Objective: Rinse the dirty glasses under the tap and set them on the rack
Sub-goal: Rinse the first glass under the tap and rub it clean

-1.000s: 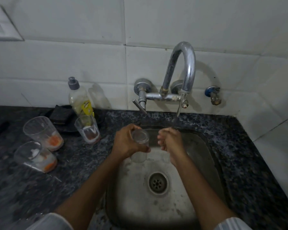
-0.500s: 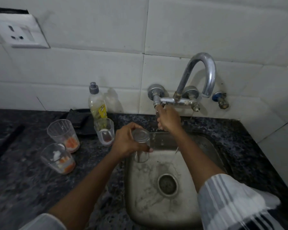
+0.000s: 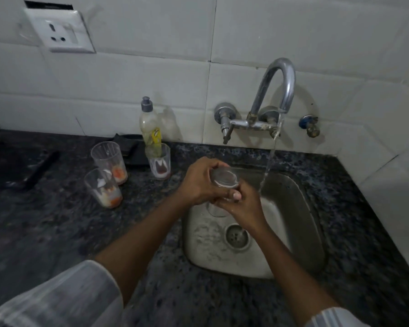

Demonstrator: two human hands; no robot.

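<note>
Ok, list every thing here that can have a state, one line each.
tap: running, stream falling into the sink
held glass: upright, gripped by both hands, beside the stream
left hand: closed on the held glass
right hand: closed on the held glass
three glasses on the counter: upright, dirty
soap bottle: upright, capped

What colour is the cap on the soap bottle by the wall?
Grey. The cap tops the clear soap bottle, seen best in the head view.

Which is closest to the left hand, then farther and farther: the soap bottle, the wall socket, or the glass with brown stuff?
From the left hand:
1. Glass with brown dregs, just left of it on the counter.
2. Soap bottle, behind that glass by the wall.
3. Wall socket, high up, far left.
</note>
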